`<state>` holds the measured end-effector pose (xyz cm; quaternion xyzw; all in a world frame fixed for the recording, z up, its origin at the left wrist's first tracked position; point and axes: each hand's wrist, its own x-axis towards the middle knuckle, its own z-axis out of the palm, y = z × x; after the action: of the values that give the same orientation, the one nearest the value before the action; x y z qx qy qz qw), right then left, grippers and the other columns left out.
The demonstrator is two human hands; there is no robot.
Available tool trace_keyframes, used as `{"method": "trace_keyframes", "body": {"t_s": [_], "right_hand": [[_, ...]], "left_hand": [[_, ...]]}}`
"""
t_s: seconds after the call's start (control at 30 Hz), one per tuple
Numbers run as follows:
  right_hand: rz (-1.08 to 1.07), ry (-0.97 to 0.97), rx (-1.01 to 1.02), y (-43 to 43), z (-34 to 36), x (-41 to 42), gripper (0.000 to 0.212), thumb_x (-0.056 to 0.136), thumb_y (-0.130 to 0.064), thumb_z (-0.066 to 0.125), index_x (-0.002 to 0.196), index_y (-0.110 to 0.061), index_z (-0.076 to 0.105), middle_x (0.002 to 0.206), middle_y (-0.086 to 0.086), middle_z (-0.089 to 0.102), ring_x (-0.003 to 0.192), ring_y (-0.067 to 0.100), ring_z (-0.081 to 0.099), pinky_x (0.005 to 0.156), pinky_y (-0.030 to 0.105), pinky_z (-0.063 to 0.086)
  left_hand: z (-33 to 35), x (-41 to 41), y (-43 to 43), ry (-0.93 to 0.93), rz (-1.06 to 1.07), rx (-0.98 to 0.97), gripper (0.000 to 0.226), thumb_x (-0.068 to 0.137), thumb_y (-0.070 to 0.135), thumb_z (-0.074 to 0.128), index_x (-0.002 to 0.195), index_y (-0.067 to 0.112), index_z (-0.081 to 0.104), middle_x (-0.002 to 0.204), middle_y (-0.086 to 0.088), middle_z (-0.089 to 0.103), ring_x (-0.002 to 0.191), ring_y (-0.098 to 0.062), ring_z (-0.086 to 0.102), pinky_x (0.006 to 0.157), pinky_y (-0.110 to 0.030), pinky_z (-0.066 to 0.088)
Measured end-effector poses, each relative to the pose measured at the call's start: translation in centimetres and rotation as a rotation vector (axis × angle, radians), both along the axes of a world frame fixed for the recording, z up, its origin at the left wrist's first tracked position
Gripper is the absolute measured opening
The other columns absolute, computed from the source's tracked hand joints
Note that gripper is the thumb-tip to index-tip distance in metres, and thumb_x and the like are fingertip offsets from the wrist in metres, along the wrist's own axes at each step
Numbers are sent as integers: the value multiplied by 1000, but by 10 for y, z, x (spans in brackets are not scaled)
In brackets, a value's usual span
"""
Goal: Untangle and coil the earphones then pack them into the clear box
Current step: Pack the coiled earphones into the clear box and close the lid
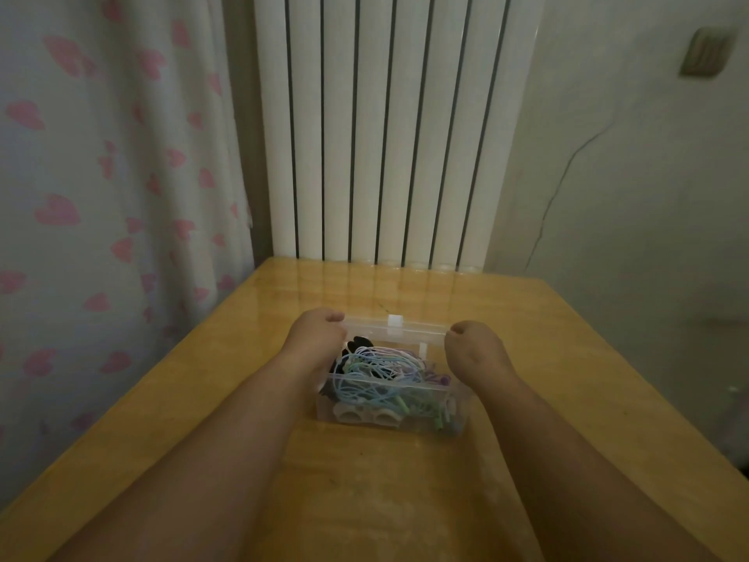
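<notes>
A glossy yellow table [364, 500] fills the foreground. On it sits the clear box [391, 417], holding loops of blue, purple and black earphones [381, 373]. At the box's far side, the left hand [314, 332] and the right hand [472, 346] each curl their fingers over one end of the lid [395, 325]. Beyond the table are a white radiator [385, 135] and a heart-print curtain [113, 176].

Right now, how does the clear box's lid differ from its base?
The lid is raised at the box's far side, while the base sits flat on the table. The left hand and right hand grip the lid's ends; nothing visibly grips the base. The lid carries a white latch; the base holds tangled earphones. Both are clear plastic.
</notes>
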<state>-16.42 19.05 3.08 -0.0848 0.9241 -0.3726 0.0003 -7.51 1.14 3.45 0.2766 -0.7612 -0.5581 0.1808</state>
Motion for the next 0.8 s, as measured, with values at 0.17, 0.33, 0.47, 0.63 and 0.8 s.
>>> {"method": "trace_keyframes", "body": {"t_s": [0.17,0.33,0.47,0.63,0.8], "right_hand": [[24,-3,2,5,2,9,45,96,-22,45,137,-6,52,138,13,55,125,30,50,100,31,40],[71,-12,-9,10,2,25,48,94,-25,52,137,-5,51,136,14,56,121,30,54,96,33,43],[74,11,5,11,-1,33,50,94,-25,53,140,-8,48,137,12,55,117,28,56,84,25,41],[97,86,51,11,-6,32,49,97,-29,48,141,-7,47,145,11,49,130,28,47,103,30,37],[64,128,-103,12,-10,33,60,95,-23,48,151,-20,26,141,11,52,122,32,52,95,36,42]], "left_hand": [[0,10,4,-11,13,0,41,97,5,45,138,11,49,140,-11,49,120,-24,51,69,-20,43],[-2,24,0,-61,9,-80,38,93,14,53,132,13,55,131,-9,57,114,-26,56,93,-39,51],[-4,29,4,-45,26,-75,41,93,11,52,134,12,52,134,-9,54,117,-26,53,85,-33,45],[-10,29,5,-19,2,-110,44,93,12,55,136,13,49,138,-9,50,121,-25,50,80,-29,38],[-8,33,7,15,-28,-99,48,91,8,55,136,16,41,132,-5,51,101,-17,51,68,-23,39]]}}
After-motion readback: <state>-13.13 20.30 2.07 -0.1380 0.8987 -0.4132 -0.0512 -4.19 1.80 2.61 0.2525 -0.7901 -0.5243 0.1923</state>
